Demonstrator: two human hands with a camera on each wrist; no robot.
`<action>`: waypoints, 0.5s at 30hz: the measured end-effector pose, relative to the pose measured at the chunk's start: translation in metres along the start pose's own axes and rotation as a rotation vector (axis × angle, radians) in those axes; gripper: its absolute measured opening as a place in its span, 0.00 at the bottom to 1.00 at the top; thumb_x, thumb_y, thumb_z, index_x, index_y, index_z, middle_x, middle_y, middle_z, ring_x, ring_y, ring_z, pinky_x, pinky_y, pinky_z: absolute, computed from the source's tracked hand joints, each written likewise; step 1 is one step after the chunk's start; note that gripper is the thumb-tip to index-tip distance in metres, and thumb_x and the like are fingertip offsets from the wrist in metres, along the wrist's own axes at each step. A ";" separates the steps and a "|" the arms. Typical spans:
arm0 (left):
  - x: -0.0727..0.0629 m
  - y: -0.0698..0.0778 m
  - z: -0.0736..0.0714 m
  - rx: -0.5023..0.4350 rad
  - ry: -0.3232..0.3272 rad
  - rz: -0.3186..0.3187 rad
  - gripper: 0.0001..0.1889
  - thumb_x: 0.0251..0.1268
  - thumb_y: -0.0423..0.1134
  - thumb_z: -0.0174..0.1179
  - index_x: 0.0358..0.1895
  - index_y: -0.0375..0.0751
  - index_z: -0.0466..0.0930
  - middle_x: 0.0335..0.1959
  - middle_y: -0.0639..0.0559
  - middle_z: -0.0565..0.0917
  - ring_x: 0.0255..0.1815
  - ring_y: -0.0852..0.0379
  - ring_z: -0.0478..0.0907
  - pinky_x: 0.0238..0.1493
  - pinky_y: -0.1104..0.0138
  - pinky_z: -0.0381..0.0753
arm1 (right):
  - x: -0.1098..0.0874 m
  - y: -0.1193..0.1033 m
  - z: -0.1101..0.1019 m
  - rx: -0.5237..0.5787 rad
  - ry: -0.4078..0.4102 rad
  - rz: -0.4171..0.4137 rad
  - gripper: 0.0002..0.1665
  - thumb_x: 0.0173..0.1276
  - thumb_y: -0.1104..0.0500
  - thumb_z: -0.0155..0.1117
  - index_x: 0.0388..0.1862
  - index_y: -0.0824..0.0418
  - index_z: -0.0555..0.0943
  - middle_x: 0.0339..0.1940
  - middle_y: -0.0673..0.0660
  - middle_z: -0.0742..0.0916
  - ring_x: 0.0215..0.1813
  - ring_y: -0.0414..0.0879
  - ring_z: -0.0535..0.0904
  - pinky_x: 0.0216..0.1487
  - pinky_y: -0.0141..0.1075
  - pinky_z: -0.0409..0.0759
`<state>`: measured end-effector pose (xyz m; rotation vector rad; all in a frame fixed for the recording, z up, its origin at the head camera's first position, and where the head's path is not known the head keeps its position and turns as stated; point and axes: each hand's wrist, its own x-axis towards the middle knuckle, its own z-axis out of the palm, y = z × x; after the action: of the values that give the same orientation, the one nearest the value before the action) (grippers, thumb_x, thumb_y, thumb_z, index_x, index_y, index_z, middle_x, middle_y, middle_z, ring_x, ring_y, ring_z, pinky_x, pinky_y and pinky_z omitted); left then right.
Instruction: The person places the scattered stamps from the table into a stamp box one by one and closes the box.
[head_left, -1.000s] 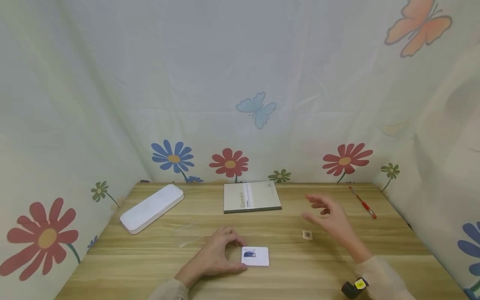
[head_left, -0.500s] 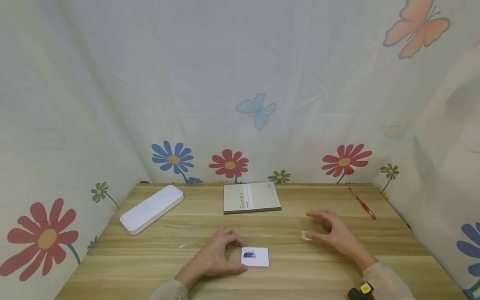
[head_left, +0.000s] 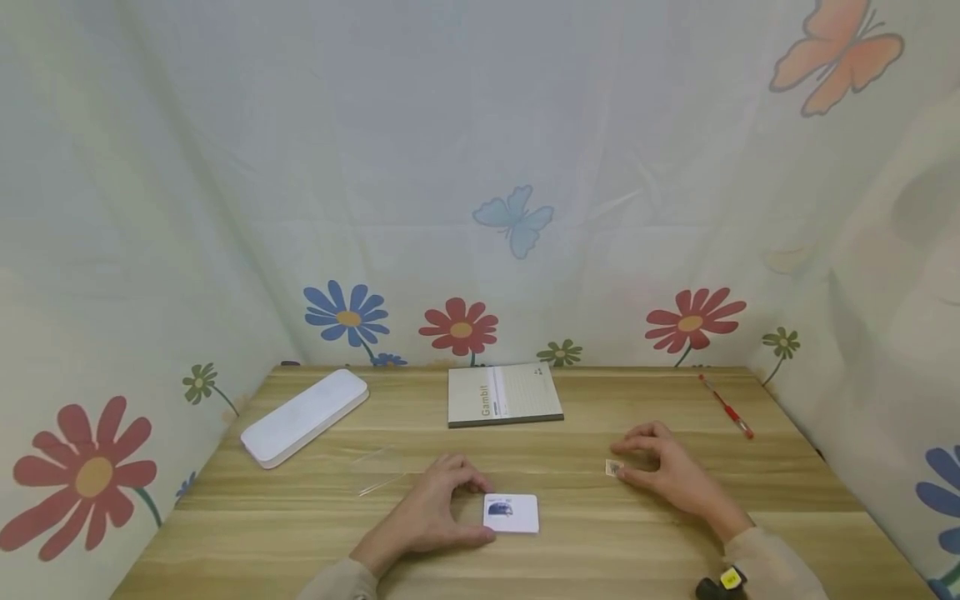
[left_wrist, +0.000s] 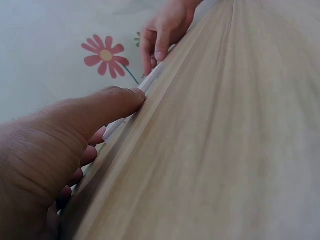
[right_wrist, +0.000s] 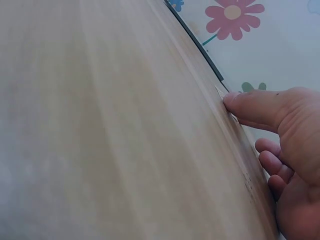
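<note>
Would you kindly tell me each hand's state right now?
Left hand: holding the white card by its left end.
Right hand: open, thumb at the small printed square.

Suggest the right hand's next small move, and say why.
I'd probably have the right hand close its fingers on the small printed square: in the head view, the thumb overlaps the square's edge, but a gap separates thumb from fingers, so the grip looks incomplete.
</note>
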<state>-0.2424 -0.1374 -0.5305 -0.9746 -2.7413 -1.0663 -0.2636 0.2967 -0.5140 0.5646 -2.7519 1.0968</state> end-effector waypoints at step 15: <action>0.001 -0.002 0.001 -0.016 -0.005 -0.006 0.27 0.52 0.68 0.84 0.53 0.68 0.88 0.50 0.69 0.81 0.56 0.65 0.74 0.63 0.60 0.78 | 0.001 -0.001 0.002 -0.005 0.021 0.003 0.09 0.71 0.55 0.83 0.48 0.45 0.94 0.62 0.58 0.83 0.67 0.57 0.79 0.68 0.56 0.80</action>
<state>-0.2439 -0.1375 -0.5321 -0.9733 -2.7457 -1.0892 -0.2641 0.2947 -0.5146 0.5449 -2.7374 1.0902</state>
